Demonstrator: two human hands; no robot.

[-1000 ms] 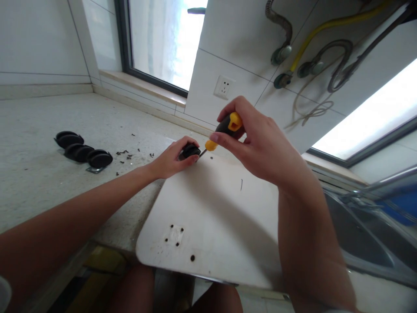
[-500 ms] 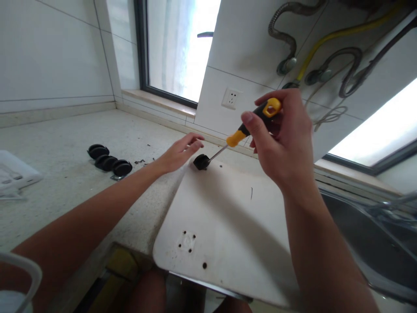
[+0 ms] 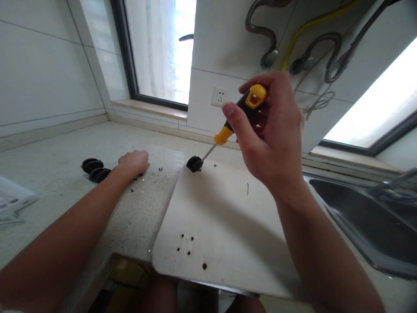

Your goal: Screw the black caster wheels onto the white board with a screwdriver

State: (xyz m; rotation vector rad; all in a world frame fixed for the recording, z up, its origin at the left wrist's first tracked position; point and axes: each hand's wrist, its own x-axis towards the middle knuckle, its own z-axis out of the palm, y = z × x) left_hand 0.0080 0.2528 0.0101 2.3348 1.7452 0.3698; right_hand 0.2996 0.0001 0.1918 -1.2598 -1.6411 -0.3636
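My right hand [image 3: 270, 126] grips a yellow-and-black screwdriver [image 3: 248, 106] by its handle. The thin shaft slants down left, its tip at a black caster wheel [image 3: 194, 164] on the far left corner of a white board [image 3: 221, 221]. Several holes form a square at the board's near left corner. My left hand [image 3: 134, 163] rests on the speckled counter [image 3: 153, 143], fingers curled in and closed; whatever they hold is hidden. Small dark screws [image 3: 160, 169] lie scattered beside it. Loose black casters [image 3: 94, 169] stand left of that hand, partly covered by my forearm.
A metal sink [image 3: 352, 217] with a faucet lies right of the board. At the far left is a white box-like device [image 3: 14, 193]. A wall socket [image 3: 220, 95], hoses [image 3: 325, 39] and a window [image 3: 159, 52] are at the back.
My left hand has moved left from beside the caster on the board to the scattered screws, and its fingers have closed. My right hand keeps the screwdriver at the caster. The view has shifted slightly.
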